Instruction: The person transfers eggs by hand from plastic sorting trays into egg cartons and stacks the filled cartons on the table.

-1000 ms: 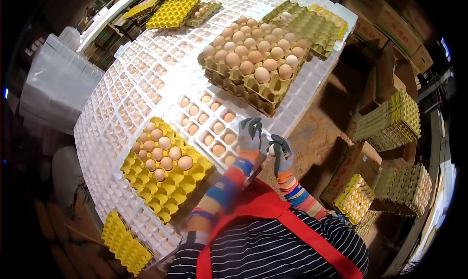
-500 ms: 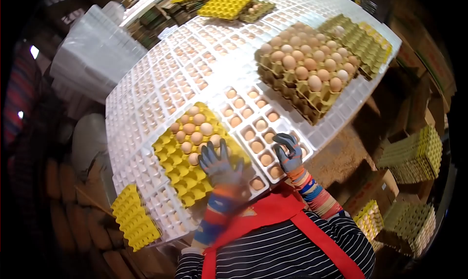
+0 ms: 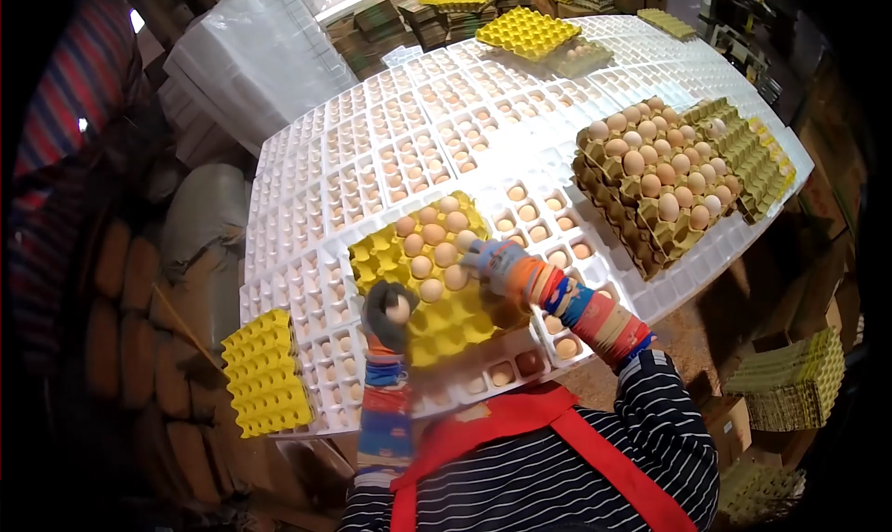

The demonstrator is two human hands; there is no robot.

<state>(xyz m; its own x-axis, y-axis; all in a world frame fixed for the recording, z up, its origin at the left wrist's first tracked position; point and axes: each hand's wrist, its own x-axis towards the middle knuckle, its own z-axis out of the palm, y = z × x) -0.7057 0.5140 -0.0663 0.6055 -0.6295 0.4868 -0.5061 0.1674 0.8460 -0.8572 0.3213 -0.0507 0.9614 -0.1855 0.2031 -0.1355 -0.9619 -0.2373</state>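
Note:
A yellow egg tray (image 3: 452,326) lies on top of the white trays in front of me, brown eggs (image 3: 433,234) filling part of its cups. At its near left side, my left hand (image 3: 383,320), in a grey glove, curls round one egg (image 3: 398,310). My right hand (image 3: 492,264) reaches over the tray's right side, fingers pointing left beside the eggs; motion blur hides whether they grip one. White compartment trays (image 3: 557,258) hold single eggs to the right, partly behind my right forearm.
Stacked egg-filled pulp trays (image 3: 641,183) stand at the right of the table. An egg-less yellow tray (image 3: 268,374) lies at the left edge, another yellow tray (image 3: 528,32) at the far side. Plastic-wrapped stacks (image 3: 246,63) stand beyond the table; piled trays (image 3: 788,379) are at lower right.
My left hand has drawn left from above the eggs and now closes round an egg. My right hand has crossed left from the white tray to the yellow tray. The camera view has shifted.

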